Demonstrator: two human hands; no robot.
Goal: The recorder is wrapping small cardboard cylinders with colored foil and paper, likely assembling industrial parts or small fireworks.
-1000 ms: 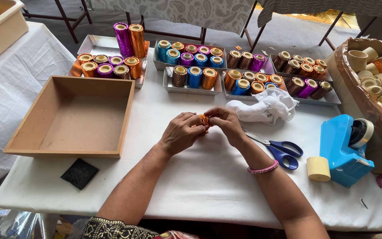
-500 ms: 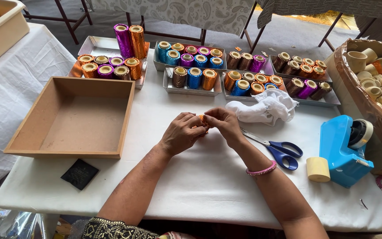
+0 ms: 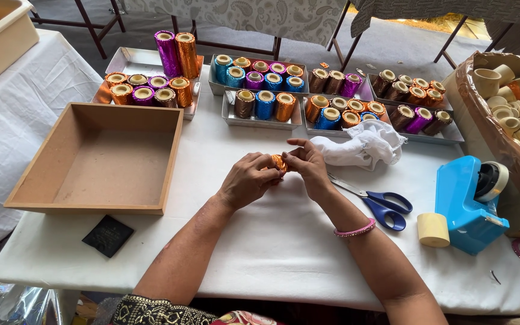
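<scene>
Both your hands, left hand [image 3: 247, 180] and right hand [image 3: 306, 167], pinch one small orange foil-wrapped cup [image 3: 279, 162] over the bench [image 3: 284, 241]; likely light, crinkly, fragile—hold the sides.

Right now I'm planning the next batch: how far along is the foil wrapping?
Done: trays of foil-wrapped cups. In hand: left hand and right hand press orange foil around one cup. Left: bare cups in the basket; wooden box holds nothing.

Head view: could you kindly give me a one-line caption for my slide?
Both hands, left hand and right hand, hold a small orange foil-wrapped cup above the white table.
</scene>
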